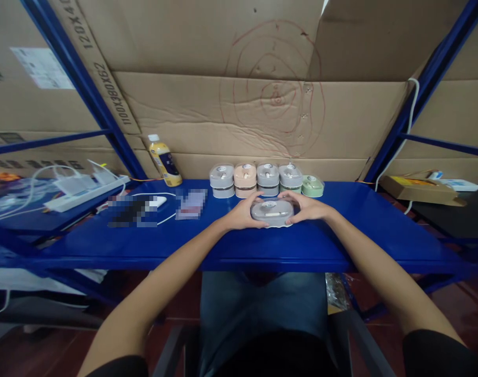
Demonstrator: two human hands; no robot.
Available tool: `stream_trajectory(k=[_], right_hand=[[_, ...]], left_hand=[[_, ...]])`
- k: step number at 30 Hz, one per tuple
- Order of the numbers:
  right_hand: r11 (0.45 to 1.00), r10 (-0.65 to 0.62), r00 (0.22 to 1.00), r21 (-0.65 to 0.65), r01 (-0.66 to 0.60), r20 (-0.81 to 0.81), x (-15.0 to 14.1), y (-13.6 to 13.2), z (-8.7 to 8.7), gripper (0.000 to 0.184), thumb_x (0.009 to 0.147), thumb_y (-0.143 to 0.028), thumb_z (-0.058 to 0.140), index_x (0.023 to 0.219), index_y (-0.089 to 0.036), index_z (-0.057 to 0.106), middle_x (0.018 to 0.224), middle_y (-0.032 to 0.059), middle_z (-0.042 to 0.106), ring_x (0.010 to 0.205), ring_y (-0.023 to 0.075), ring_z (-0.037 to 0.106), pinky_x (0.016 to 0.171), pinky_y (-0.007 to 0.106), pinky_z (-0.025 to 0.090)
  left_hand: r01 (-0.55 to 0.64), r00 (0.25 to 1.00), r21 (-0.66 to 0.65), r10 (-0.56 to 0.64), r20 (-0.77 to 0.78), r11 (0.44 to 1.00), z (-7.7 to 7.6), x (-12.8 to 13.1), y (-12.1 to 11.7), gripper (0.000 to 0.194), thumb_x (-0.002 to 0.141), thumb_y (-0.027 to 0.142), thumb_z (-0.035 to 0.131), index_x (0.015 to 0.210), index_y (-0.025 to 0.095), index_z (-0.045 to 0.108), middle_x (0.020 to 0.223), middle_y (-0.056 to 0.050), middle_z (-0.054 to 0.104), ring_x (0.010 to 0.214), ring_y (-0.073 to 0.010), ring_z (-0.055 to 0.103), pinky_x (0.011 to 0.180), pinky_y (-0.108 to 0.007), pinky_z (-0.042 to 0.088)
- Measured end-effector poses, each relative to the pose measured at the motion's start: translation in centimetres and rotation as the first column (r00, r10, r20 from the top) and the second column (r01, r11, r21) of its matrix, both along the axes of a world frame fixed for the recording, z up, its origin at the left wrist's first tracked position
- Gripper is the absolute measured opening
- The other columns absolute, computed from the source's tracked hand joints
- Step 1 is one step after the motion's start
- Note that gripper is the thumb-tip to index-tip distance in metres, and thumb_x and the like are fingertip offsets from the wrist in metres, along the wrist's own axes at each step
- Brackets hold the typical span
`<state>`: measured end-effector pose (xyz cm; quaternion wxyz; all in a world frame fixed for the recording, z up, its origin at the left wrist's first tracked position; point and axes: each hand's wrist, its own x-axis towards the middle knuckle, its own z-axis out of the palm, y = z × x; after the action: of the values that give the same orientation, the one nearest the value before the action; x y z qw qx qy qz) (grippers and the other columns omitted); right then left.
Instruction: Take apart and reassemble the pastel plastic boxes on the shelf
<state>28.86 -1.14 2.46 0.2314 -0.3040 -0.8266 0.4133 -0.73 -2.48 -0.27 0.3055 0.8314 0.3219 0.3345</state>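
So, biggest first: we've got a big brown cardboard wall [176, 99] at the back (yep, with red rings drawn on it), then the long blue metal surface [365, 225] in front of it. Along the back of that stands a row of small rounded plastic boxes, and by our read most of it is in shape: a grey two-high stack [222, 182], a peach two-high stack [245, 182], a darker grey two-high stack [268, 177] and a grey-over-green stack [291, 177]. Off to the left is a yellow plastic bottle with a white cap [165, 161].

The grey oval box with a clear lid [272, 209] is out in front of the row, with our left hand [247, 210] and right hand [306, 206] clamped on its two ends. We can't tell if it's resting or slightly raised. The low green box [313, 186] at the row's right end is only one high, so we'd count those two as the ones not paired up.

Room-wise, the front edge is near our wrists, the row sits close behind, and the most space is out to the right.
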Motion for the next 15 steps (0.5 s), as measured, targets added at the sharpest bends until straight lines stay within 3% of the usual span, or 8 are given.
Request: stream_trajectory(k=[3,6,8,12,15], right_hand=[[0.986,-0.045,0.99,0.167,0.022,0.132,-0.4,-0.3,0.0,0.106,0.06,-0.054,0.098,0.151,-0.024,0.052,0.152,0.0143,0.059,0.141,0.0394,0.056,0.122,0.058,0.043],[0.924,-0.118,0.977,0.381,0.042,0.18,-1.9,-1.0,0.0,0.114,0.06,-0.063,0.096,0.158,-0.027,0.05,0.154,0.0152,0.059,0.141,0.044,0.056,0.119,0.061,0.045],[0.88,-0.147,0.971,0.474,0.042,0.187,-3.0,-1.6,0.0,0.11,0.064,-0.066,0.093,0.158,-0.028,0.052,0.148,0.015,0.065,0.135,0.0442,0.06,0.114,0.061,0.049],[0.855,-0.187,0.977,0.507,0.111,0.1,-2.7,-2.0,0.7,0.091,0.074,-0.067,0.086,0.151,-0.025,0.06,0.142,0.0141,0.069,0.128,0.0392,0.066,0.11,0.057,0.052],[0.866,-0.261,0.965,0.451,0.216,0.039,-0.1,-1.3,1.6,0.075,0.085,-0.065,0.077,0.145,-0.023,0.062,0.137,0.0129,0.071,0.121,0.0341,0.069,0.106,0.052,0.055]], left_hand=[[-0.035,0.996,0.083,0.041,-0.082,0.996,0.2,0.3,-0.4,0.118,0.061,0.055,0.098,0.159,0.022,0.041,0.141,-0.019,0.065,0.134,-0.043,0.062,0.116,-0.063,0.047],[-0.035,0.993,0.122,0.048,-0.106,0.992,0.2,0.7,-0.7,0.119,0.061,0.057,0.098,0.159,0.023,0.04,0.143,-0.019,0.064,0.133,-0.0426,0.063,0.114,-0.061,0.048],[-0.022,0.995,0.124,0.034,-0.096,0.992,0.1,0.8,-0.6,0.119,0.063,0.057,0.097,0.16,0.023,0.038,0.146,-0.018,0.062,0.135,-0.0418,0.062,0.116,-0.059,0.048],[-0.04,0.993,0.133,0.054,-0.102,0.99,0.1,0.5,-0.4,0.122,0.065,0.057,0.096,0.163,0.022,0.032,0.149,-0.018,0.059,0.137,-0.0408,0.06,0.117,-0.058,0.048],[-0.026,0.984,0.208,0.062,-0.168,0.978,0.3,0.2,-0.4,0.094,0.074,0.056,0.089,0.154,0.023,0.051,0.146,-0.016,0.059,0.137,-0.0386,0.058,0.119,-0.057,0.046]])
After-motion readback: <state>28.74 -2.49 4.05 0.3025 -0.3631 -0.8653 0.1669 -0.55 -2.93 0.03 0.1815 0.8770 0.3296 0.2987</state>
